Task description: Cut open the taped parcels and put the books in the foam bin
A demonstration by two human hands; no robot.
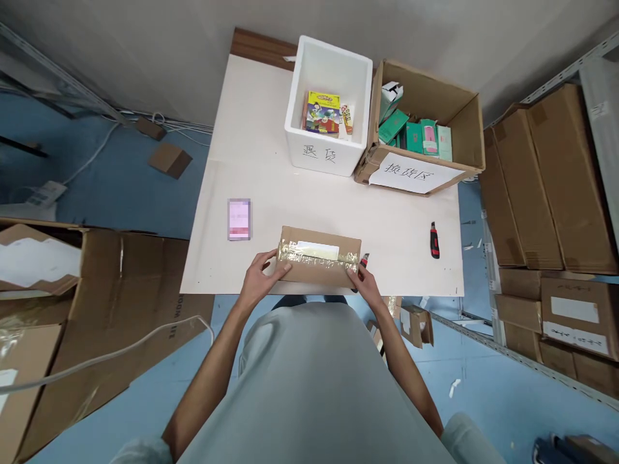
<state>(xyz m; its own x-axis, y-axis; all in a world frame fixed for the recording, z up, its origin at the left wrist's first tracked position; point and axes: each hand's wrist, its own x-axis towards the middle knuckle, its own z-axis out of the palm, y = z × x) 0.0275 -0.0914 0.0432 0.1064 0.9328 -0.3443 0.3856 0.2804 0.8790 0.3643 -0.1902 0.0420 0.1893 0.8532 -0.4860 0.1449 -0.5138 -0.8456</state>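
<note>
A taped cardboard box (319, 274) with a white label lies near the front edge of the white table, in front of me. My left hand (261, 277) grips its left end, thumb on top and fingers at the side. The right end is gripped by my right hand (366, 285), thumb on the top face. A red and black utility knife (364, 259) shows beside the right fingers, partly hidden; whether that hand also holds it I cannot tell. Another utility knife (434, 241) lies farther right on the table.
A white foam box (323, 154) with small colourful packs and an open carton (464, 125) with green boxes stand at the back. A phone-like rectangle (239, 220), blurred, lies at left. Large cartons (140, 283) stand left; shelves of boxes (570, 187) are right.
</note>
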